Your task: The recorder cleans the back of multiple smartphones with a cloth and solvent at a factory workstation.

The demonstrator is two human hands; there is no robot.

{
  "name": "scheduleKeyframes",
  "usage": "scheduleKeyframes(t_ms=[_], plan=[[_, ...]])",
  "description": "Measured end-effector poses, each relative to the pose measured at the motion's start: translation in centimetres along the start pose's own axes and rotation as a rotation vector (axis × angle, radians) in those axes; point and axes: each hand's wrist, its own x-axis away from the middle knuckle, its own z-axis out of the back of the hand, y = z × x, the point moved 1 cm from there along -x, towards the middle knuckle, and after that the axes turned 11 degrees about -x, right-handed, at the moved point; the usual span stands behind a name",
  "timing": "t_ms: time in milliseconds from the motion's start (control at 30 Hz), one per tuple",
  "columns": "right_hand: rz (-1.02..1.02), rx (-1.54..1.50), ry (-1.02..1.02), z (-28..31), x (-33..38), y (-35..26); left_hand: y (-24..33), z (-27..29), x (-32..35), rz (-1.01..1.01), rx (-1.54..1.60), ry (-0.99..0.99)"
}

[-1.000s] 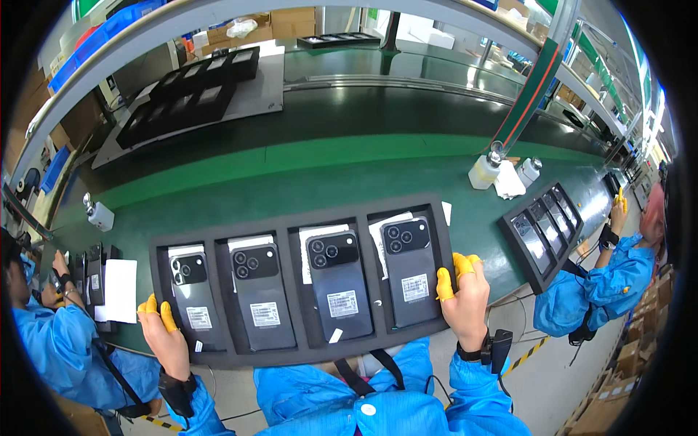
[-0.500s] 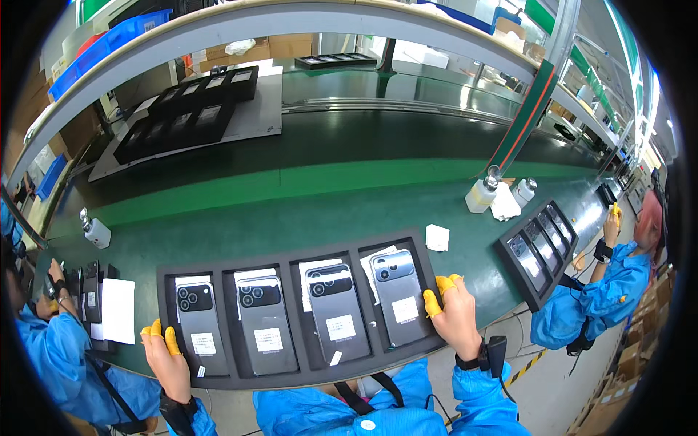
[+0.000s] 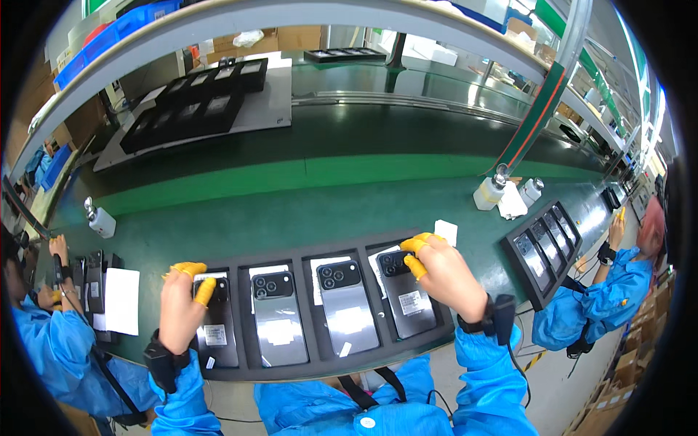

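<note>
A black tray [image 3: 243,373] lies in front of me with its compartments in a row. Inside are dark grey phones, backs up, among them the leftmost phone [image 3: 223,351], two middle phones [image 3: 280,341] [image 3: 349,320] and the rightmost phone [image 3: 422,321]. White labels and slips lie on or beside them. My left hand [image 3: 182,309] is over the far left corner, thumb apart from the fingers, partly covering the leftmost phone's top. Over the far right corner, my right hand [image 3: 452,277] has its fingers bent and thumb apart near the rightmost phone's camera. Both wear yellow finger cots; fingertip contact is unclear.
Pump bottles [image 3: 100,219] [image 3: 489,193] stand on the green bench [image 3: 334,211]. A second phone tray [image 3: 542,247] juts over the right edge near a co-worker [image 3: 611,291]. Another person [image 3: 54,341] works at left beside white paper [image 3: 121,301]. A shelf [image 3: 327,11] spans overhead.
Both hands have shifted from the tray's ends to over its far corners. The tray looks lower and flatter on the bench. The whole view has moved slightly.
</note>
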Motion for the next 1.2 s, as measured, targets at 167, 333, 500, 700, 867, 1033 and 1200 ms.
scheduleKeyframes(t_ms=[167,333,500,700,867,1033,1200], plan=[[0.049,0.041,-0.147,-1.6,-1.5,1.7,-0.7,-1.8,0.2,0.031,-0.021,0.006],[0.016,0.075,-0.126,-3.7,-2.1,2.0,-1.1,-2.8,0.1,0.068,-0.118,0.086],[-0.053,0.207,0.13,-5.5,-1.5,1.9,-0.9,-3.3,0.2,0.083,-0.181,0.144],[-0.053,0.183,0.162,-6.0,-1.6,1.9,-0.8,-3.5,0.0,0.065,-0.199,0.064],[0.019,0.119,0.161,-7.0,-2.2,1.6,-1.0,-2.3,0.0,0.04,-0.149,0.068],[0.027,0.037,0.176,-5.7,-1.1,1.2,-1.1,-3.0,0.2,0.012,-0.132,0.04],[0.036,0.067,0.201,-5.8,0.2,2.4,-0.7,-3.7,1.0,0.057,-0.169,0.067]])
